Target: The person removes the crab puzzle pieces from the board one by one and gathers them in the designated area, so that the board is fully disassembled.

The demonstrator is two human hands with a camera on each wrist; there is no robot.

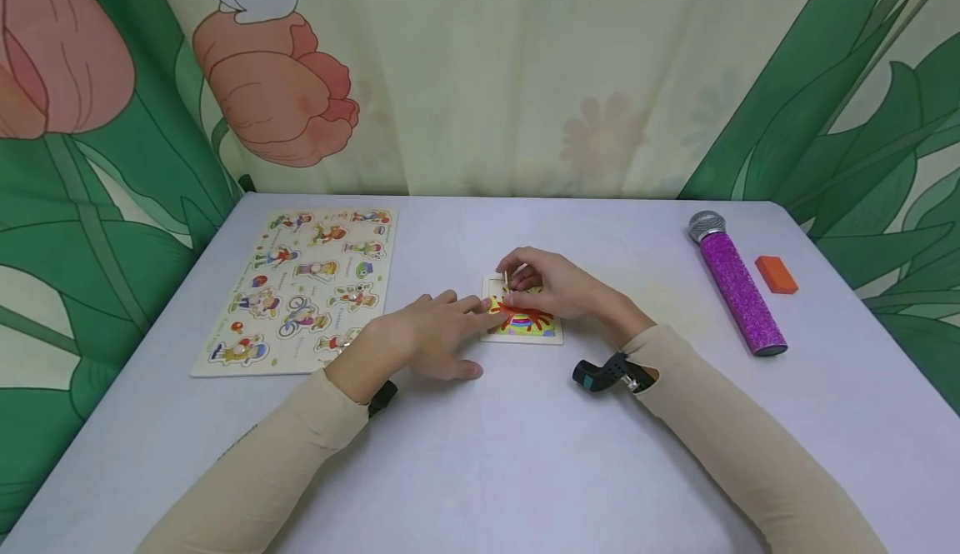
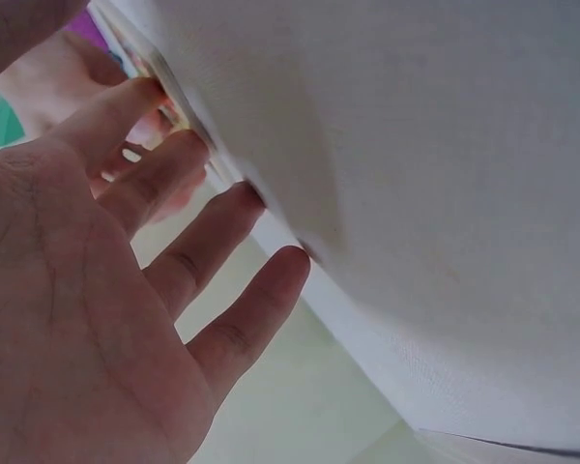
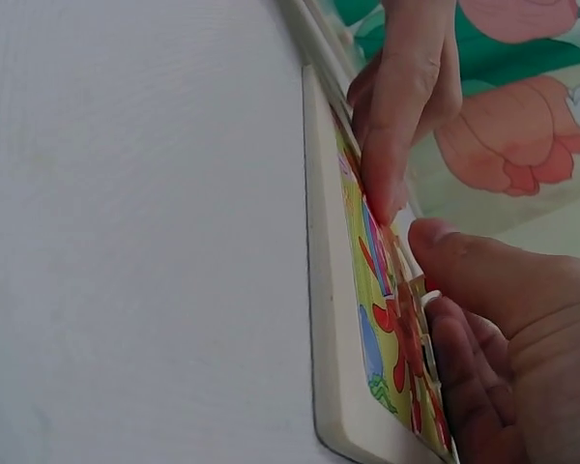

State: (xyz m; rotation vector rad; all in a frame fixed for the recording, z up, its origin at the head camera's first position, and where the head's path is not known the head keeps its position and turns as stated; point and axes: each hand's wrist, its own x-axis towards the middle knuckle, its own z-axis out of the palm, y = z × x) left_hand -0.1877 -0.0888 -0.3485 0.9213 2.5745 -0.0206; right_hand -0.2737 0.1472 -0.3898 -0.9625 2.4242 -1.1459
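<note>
A small jigsaw puzzle in a pale tray lies on the table, showing a red, many-legged figure on yellow and green. My left hand comes in from its left with fingers extended, the index fingertip on the picture. Its palm and spread fingers fill much of the left wrist view. Over the far part of the tray, my right hand pinches a thin puzzle piece on edge between thumb and fingers. From the right wrist view, the piece's pale edge shows beside the thumb; its face is mostly hidden.
A large board with cartoon figure pieces lies left, partly behind the left forearm. Toward the right are a purple glitter microphone and an orange block. A printed curtain hangs behind the white table.
</note>
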